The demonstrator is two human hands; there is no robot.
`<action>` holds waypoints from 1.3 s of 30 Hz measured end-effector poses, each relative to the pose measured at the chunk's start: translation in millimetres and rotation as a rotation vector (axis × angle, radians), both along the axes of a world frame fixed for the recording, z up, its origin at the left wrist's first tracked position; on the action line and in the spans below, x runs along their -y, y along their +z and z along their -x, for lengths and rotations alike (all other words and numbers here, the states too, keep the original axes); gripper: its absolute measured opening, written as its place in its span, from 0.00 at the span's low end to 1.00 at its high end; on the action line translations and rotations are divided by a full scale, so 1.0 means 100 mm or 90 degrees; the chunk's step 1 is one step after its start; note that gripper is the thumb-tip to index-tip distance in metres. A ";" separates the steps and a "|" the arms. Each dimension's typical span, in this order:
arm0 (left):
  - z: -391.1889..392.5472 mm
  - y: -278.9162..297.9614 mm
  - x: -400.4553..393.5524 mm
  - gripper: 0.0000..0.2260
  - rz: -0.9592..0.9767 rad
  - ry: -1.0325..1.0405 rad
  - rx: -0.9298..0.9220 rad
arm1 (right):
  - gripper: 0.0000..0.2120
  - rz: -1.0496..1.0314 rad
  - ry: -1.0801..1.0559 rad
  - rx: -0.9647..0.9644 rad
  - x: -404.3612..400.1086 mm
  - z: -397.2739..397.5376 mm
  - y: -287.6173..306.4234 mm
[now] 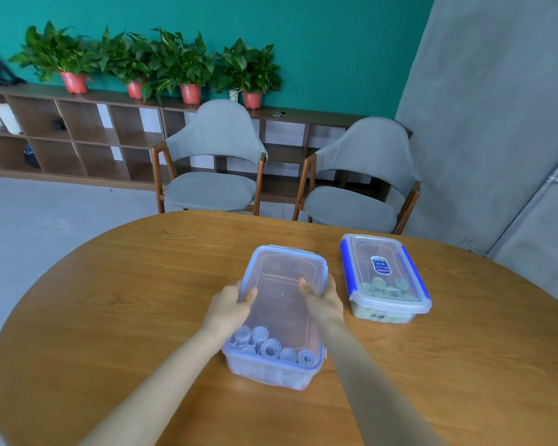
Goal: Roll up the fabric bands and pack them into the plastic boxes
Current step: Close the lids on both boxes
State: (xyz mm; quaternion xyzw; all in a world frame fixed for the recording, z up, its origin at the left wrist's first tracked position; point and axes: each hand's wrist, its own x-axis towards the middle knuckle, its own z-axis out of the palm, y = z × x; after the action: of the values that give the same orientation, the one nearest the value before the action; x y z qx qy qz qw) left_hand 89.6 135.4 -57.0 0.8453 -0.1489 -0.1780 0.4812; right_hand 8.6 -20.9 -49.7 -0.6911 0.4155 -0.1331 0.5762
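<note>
Left hand: its grip is closed on the left long edge of the clear lid, thumb lying on top, fingers curled under the rim. Right hand: grip likewise closed on the lid's right long edge, directly opposite. The lid therefore sits between the two grips, each equally near to it.

The lid is held above the near plastic box and overlaps its far part; the box's near end lies open toward the person. Rolled fabric bands stand on end in that near end, below and behind both grips. Long axes of lid and box run the same way, away from the person, leaning slightly right.

To the right of the right grip, apart from it, the second plastic box stands on the table, lid on, pale rolled bands visible inside.

Judgement: packing appears finished; the coming move is drawing the lid nearward and down until its rim meets the box's on all sides.
</note>
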 end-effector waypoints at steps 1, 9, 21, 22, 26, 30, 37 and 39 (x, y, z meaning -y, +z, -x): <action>0.11 -0.03 -0.09 0.10 0.014 0.007 0.018 | 0.36 0.001 0.003 0.003 -0.01 0.01 0.00; 0.50 -0.08 -0.12 0.11 0.106 0.169 0.079 | 0.41 -0.008 0.063 -0.015 -0.07 0.15 0.11; 0.49 -0.18 -0.07 0.16 0.059 0.207 0.102 | 0.23 0.153 -0.039 0.026 -0.61 0.66 -0.22; 0.48 -0.18 -0.07 0.16 0.056 0.205 0.101 | 0.24 0.152 -0.041 0.023 -0.61 0.65 -0.23; 0.52 -0.14 -0.09 0.15 0.060 0.205 0.098 | 0.22 0.141 -0.052 0.030 -0.64 0.66 -0.21; 0.55 -0.10 -0.11 0.15 0.083 0.195 0.065 | 0.27 0.092 -0.042 0.028 -0.67 0.66 -0.20; 1.05 -0.19 -0.23 0.32 0.169 0.211 0.098 | 0.31 0.078 -0.019 0.100 -0.69 0.66 -0.18; 1.25 -0.22 -0.21 0.36 0.190 0.207 0.129 | 0.30 0.096 -0.014 0.087 -0.72 0.65 -0.21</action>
State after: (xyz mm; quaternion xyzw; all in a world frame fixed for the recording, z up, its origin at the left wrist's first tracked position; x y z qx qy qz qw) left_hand -35.2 156.7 -79.5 0.7911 -0.0833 0.0116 0.6059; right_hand -56.7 51.2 -70.9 -0.7169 0.3718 -0.2173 0.5483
